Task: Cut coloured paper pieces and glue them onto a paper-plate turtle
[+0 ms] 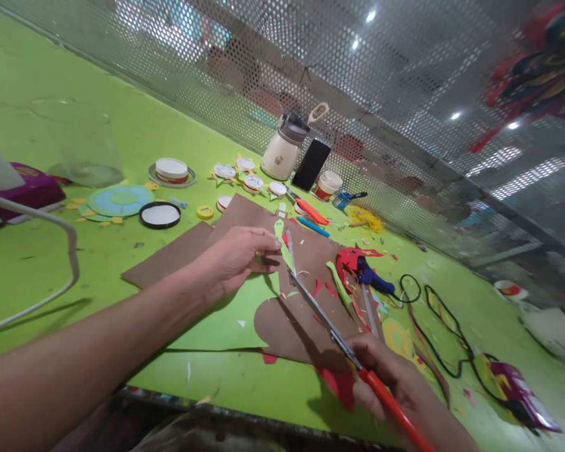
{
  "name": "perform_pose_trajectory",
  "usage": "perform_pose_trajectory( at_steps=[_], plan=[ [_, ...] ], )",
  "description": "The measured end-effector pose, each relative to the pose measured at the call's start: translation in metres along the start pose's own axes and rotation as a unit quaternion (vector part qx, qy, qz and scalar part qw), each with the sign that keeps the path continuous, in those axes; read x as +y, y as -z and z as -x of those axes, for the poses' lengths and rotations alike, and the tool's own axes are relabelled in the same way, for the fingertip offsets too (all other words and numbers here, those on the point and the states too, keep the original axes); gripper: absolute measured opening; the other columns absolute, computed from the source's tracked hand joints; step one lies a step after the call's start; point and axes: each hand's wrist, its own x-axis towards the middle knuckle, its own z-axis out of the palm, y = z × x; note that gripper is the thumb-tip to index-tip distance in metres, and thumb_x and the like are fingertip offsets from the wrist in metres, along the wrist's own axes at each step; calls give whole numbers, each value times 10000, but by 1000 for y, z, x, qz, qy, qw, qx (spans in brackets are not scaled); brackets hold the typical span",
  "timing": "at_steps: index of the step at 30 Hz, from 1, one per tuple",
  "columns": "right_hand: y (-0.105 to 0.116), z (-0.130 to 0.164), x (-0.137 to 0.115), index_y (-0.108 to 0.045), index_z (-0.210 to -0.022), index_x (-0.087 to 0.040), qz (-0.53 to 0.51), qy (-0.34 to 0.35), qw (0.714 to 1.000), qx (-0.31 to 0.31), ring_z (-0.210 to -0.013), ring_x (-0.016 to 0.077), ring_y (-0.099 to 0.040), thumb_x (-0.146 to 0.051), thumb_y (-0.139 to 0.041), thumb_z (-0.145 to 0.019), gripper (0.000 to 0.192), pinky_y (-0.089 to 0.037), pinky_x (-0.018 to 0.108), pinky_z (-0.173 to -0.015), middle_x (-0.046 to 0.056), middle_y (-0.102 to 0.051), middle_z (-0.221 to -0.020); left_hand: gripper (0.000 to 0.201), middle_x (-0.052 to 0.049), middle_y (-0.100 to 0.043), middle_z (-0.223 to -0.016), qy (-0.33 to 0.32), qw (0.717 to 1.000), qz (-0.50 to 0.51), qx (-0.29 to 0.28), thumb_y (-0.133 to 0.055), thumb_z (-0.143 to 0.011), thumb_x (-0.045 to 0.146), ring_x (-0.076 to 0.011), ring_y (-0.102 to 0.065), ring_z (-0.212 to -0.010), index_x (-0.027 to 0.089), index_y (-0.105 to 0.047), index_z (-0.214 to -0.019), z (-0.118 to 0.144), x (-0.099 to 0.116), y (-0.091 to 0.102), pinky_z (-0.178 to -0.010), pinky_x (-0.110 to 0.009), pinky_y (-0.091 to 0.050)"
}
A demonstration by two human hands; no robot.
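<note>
**Pinches Green Paper Cutout point(279, 230), Grips Red-Handled Scissors point(332, 329) at Cluttered Green Table point(160, 383)**

Holds the slim green paper cutout between thumb and fingertips of the left hand point(233, 258), rounded, dotted end up, above a brown sheet point(287, 320). Wraps the right hand point(400, 376) around the handle of the red-handled scissors, pointing the blades toward the cutout's lower end; cannot tell whether in contact. Has a light-green sheet point(216, 326) below the left hand, partly over the brown sheet, amid small red and white scraps. Has to the right a green strip point(339, 285), crumpled red paper point(351, 260) and a dark-blue-handled tool point(376, 279); farther right, a black cord point(435, 307) and a purple pack point(522, 392). Faces, across the table, an orange-red cutter point(312, 211), a blue pen point(313, 227), a white bottle point(280, 154) and, just beside it, a tilted phone point(312, 164). Includes at left a pale-blue disc point(122, 201), a black-rimmed lid point(160, 215) and a clear container point(87, 150).
</note>
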Motion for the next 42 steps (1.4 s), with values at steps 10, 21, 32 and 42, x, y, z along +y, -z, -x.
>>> perform_pose_trajectory(
  at_steps=[10, 21, 32, 42],
  plan=[
    [-1, -2, 22, -522, -1247, -190, 323, -22, 942, 93, -1027, 307, -619, -350, -440, -885, 404, -490, 447, -861, 151, -634, -1155, 69, -74, -638, -699, -10, 999, -25, -40, -690, -662, 120, -181, -617, -702, 120, -644, -610, 2, 1, 4, -768, -399, -528],
    [5, -44, -42, -647, -1069, -208, 102, 100, 984, 108, -770, 183, -623, -370, -518, -879, 281, -500, 310, -710, 61, -675, -899, 179, -52, -659, -678, -22, 994, -95, -59, -796, -598, 228, -161, -623, -654, 126, -662, -660, 0, -3, 5, -777, -376, -516],
    [-38, -118, -50, -654, -757, -182, -118, 66, 983, 128, -592, 156, -631, -333, -579, -799, 174, -450, 235, -510, 5, -653, -648, 271, -35, -659, -676, -38, 992, -105, -67, -839, -522, 300, -139, -617, -652, 126, -673, -647, 2, -6, 3, -758, -315, -508],
    [-37, -115, -52, -585, -653, -174, -254, 45, 957, 131, -449, 104, -534, -310, -617, -725, 157, -384, 211, -445, -55, -533, -508, 194, -83, -694, -774, -53, 992, -103, -51, -773, -635, 266, -185, -662, -731, 118, -679, -716, 7, -7, -2, -761, -330, -514]
  ],
)
